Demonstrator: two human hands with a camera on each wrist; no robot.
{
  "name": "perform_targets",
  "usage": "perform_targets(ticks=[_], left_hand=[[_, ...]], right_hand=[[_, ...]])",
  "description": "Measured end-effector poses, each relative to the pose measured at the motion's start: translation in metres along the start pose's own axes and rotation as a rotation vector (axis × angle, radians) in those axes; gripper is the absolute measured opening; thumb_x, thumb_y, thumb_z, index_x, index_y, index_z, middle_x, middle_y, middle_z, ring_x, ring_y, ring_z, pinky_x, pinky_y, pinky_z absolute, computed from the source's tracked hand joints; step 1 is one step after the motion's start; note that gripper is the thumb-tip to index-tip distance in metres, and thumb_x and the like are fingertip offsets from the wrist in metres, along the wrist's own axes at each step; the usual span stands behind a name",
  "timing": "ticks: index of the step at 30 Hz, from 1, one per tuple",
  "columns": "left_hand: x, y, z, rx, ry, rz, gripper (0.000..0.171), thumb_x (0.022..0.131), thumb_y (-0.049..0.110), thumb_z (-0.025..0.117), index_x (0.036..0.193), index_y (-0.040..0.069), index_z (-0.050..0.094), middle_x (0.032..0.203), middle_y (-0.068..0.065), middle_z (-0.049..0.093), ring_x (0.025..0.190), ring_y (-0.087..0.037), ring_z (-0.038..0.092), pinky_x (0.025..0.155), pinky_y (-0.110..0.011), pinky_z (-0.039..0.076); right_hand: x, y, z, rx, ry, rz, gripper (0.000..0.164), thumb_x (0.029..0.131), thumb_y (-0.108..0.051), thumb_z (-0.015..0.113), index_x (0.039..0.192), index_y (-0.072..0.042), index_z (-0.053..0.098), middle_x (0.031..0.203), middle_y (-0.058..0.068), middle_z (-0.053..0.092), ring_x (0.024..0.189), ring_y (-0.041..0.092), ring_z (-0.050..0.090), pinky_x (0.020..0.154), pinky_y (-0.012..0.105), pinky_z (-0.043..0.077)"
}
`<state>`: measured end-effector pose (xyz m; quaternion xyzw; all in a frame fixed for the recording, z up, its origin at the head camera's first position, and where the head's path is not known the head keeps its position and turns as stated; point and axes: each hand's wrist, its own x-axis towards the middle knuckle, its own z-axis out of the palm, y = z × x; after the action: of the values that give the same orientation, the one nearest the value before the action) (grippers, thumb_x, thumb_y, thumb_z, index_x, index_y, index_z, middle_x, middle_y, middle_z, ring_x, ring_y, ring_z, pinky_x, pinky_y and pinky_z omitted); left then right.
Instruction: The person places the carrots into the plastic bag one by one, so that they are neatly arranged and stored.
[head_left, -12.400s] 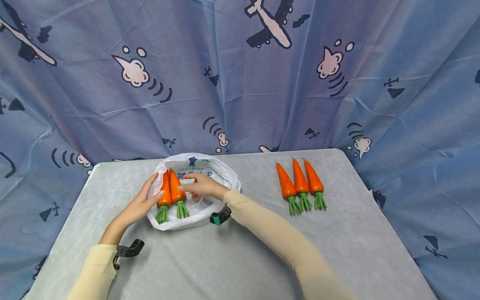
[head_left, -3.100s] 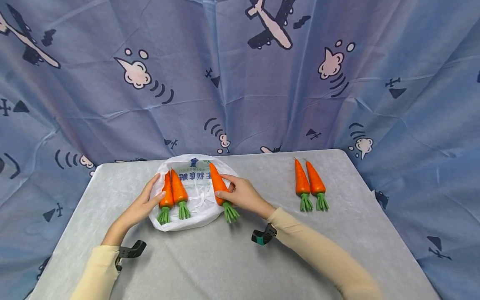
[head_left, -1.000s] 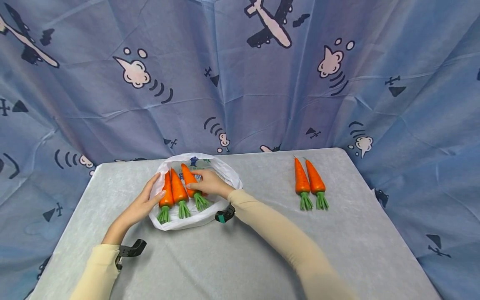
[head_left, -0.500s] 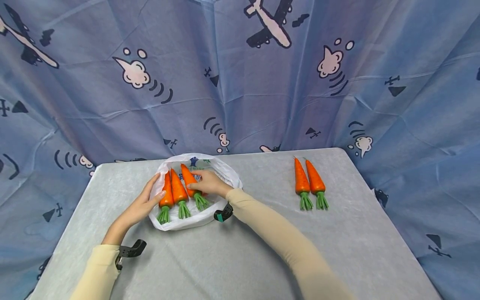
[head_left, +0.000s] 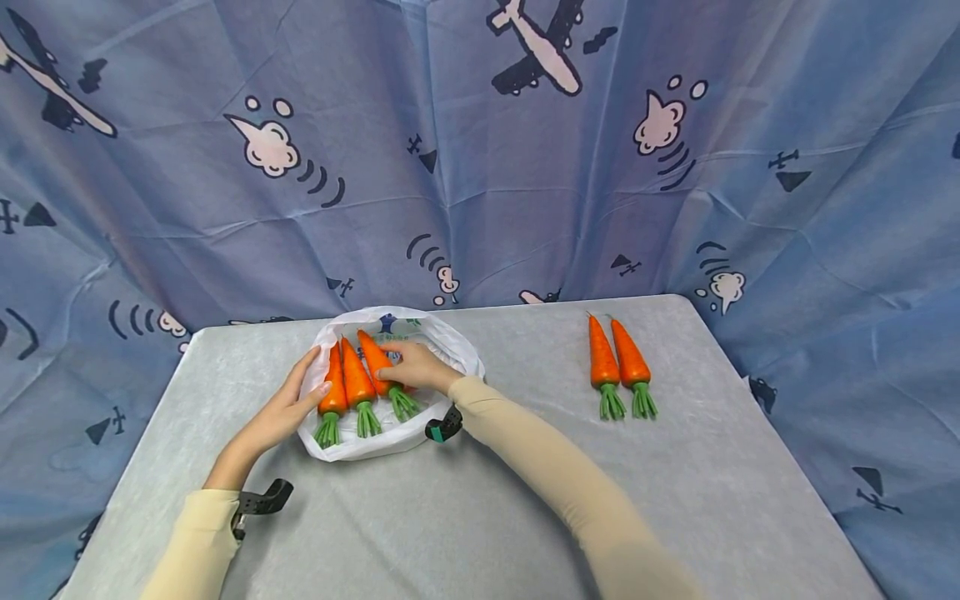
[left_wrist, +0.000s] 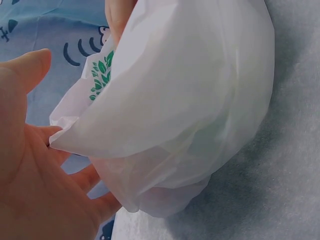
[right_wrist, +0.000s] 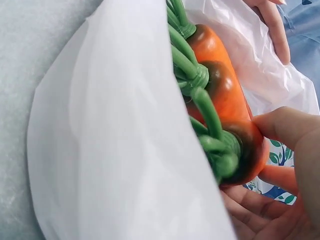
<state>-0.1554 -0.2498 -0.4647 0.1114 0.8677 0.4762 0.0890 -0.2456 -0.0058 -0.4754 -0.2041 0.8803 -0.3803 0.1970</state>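
Note:
A white plastic bag (head_left: 375,447) with printing lies with its mouth held wide on the table, three orange carrots with green stem stubs inside. My right hand (head_left: 420,367) reaches into it, thumb and fingers pinching the rightmost carrot (head_left: 374,357) beside the middle carrot (head_left: 356,375). In the right wrist view the thumb presses the thick end of that carrot (right_wrist: 252,145), fingers underneath. At the bag's left side, my left hand (head_left: 283,408) spreads its fingers along the wall, thumb near the leftmost carrot (head_left: 334,392). The left wrist view shows extended fingers (left_wrist: 82,180) against the plastic.
Two more carrots lie side by side right of the bag, a left one (head_left: 603,358) and a right one (head_left: 631,358). Both rest on a pale grey table (head_left: 525,508). Behind the table's far edge hangs a blue curtain (head_left: 480,167) printed with planes.
Earlier, my right hand brought a third carrot from the right-hand group into the bag. Over the last second it has shifted that carrot slightly left. The left hand stays at the bag.

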Motion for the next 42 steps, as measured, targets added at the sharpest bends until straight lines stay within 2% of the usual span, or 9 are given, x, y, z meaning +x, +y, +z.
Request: perform_targets(ticks=[3,10,19,33,42], left_hand=[[-0.0001,0.0005,0.0005,-0.002,0.001,0.005,0.076,0.103,0.025,0.052,0.160,0.014,0.004,0.166,-0.025,0.003,0.151,-0.050,0.003,0.117,-0.073,0.008],[-0.0009,0.0016,0.0005,0.007,0.000,-0.005,0.077,0.103,0.026,0.052,0.161,0.015,0.003,0.166,-0.025,0.002,0.151,-0.050,0.004,0.117,-0.073,0.008],[-0.0007,0.0013,0.0002,0.010,0.000,-0.011,0.077,0.103,0.027,0.052,0.161,0.016,0.003,0.166,-0.024,0.002,0.151,-0.051,0.003,0.117,-0.073,0.008],[-0.0012,-0.0001,0.0010,0.003,0.003,0.000,0.077,0.103,0.026,0.052,0.161,0.015,0.003,0.166,-0.024,0.002,0.151,-0.050,0.003,0.117,-0.073,0.007],[-0.0011,-0.0006,0.0008,0.007,0.004,-0.001,0.077,0.103,0.027,0.052,0.161,0.015,0.003,0.166,-0.024,0.002,0.151,-0.050,0.003,0.117,-0.073,0.008]], right_hand=[[0.0013,0.0008,0.0017,0.000,-0.014,0.017,0.057,0.091,-0.032,0.067,0.144,-0.020,0.052,0.108,0.011,0.071,0.053,0.008,0.054,0.055,0.021,0.054],[0.0025,0.0019,0.0043,-0.042,-0.019,0.022,0.056,0.093,-0.035,0.066,0.146,-0.021,0.050,0.093,0.005,0.067,0.051,0.007,0.052,0.052,0.019,0.048],[0.0023,0.0030,0.0051,-0.030,-0.039,0.016,0.057,0.095,-0.036,0.064,0.148,-0.022,0.048,0.079,0.002,0.061,0.052,0.008,0.051,0.052,0.019,0.046],[0.0017,0.0045,0.0054,-0.034,-0.037,0.001,0.056,0.096,-0.035,0.063,0.148,-0.021,0.048,0.073,-0.001,0.057,0.050,0.007,0.050,0.051,0.019,0.044],[0.0031,0.0048,0.0046,-0.054,-0.029,-0.013,0.054,0.096,-0.035,0.062,0.147,-0.021,0.050,0.078,-0.001,0.059,0.054,0.007,0.051,0.055,0.019,0.044]])
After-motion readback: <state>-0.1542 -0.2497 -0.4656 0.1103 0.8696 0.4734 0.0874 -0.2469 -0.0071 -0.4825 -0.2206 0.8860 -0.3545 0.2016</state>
